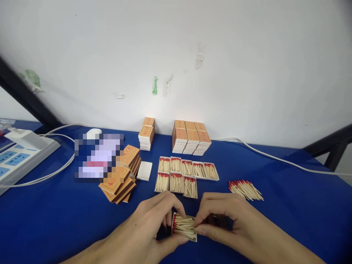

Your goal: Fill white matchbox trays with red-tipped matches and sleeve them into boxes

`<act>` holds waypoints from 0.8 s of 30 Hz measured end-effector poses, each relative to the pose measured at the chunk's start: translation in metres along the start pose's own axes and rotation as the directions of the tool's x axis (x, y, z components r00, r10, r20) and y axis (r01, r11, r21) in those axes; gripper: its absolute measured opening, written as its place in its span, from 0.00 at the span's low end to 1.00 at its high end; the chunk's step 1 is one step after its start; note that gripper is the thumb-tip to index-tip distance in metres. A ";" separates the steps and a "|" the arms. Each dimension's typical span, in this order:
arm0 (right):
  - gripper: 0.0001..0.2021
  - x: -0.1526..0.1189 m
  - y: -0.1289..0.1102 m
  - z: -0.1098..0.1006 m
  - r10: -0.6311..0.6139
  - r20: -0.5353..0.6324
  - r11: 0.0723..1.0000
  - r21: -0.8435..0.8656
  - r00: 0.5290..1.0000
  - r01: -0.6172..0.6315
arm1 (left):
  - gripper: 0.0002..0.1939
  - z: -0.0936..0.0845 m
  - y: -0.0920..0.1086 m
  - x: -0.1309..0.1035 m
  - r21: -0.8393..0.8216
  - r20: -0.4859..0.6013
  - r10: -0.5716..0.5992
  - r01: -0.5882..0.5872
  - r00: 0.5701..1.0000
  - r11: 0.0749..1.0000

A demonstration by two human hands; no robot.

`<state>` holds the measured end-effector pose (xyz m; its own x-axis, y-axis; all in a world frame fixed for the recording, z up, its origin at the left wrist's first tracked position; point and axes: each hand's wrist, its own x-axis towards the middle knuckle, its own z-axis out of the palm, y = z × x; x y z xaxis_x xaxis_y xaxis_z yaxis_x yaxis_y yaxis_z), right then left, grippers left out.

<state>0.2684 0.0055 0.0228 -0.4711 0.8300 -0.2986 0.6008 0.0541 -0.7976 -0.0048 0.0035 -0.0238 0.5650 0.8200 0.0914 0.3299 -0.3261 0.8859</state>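
Note:
Close to me on the blue table, a small white matchbox tray (192, 239) holds matches (183, 224) lying lengthwise, red heads to the left. My left hand (156, 220) is closed on this tray, fingers at its far side and thumb at the near side. At the tray's right end, the thumb and forefinger of my right hand (224, 216) pinch at the plain ends of the matches. Just beyond my hands stand two rows of filled trays (183, 176), heads pointing away from me. A loose pile of matches (245, 189) lies beyond my right hand.
Left of the filled trays are flat orange matchbox sleeves (118, 181) and a white tray (144, 171). Stacked matchboxes (189, 135) stand by the wall, with a smaller stack (146, 135) beside them. A power strip (19, 157), cables and a blurred-out object (99, 157) occupy the left.

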 end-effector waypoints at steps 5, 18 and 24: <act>0.05 0.010 -0.006 0.009 -0.027 -0.010 1.000 0.010 1.000 0.027 | 0.13 0.000 0.001 0.002 -0.026 -0.002 0.016 -0.016 1.000 1.000; 0.06 0.010 -0.010 0.014 -0.066 -0.066 0.998 -0.004 0.996 0.066 | 0.15 0.000 0.006 0.002 -0.051 0.015 0.000 0.001 1.000 0.999; 0.08 0.012 -0.008 0.015 -0.118 -0.101 0.990 -0.085 0.988 0.110 | 0.15 0.003 0.000 0.001 -0.017 0.003 0.006 -0.005 1.000 1.000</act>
<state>0.2479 0.0067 0.0175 -0.4713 0.8695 -0.1481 0.5980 0.1915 -0.7783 -0.0018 0.0023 -0.0252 0.5689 0.8169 0.0951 0.3141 -0.3227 0.8929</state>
